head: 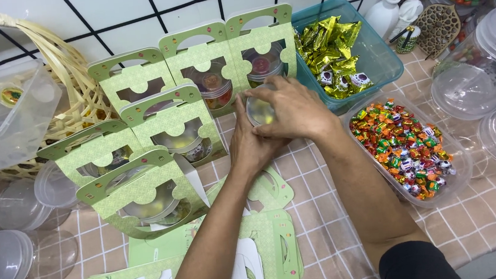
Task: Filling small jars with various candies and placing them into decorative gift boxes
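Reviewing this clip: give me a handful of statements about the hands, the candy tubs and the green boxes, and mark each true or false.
1. Both hands grip one small round clear container. True: the left hand is under it and the right hand over it.
2. The teal tub holds gold-wrapped sweets. True.
3. The clear tub of mixed colourful candies is empty. False: it is nearly full.
4. All the green window boxes lie flat. False: several stand upright left of the hands; only unfolded green sheets lie flat.
5. A wicker basket sits at the far left. True.
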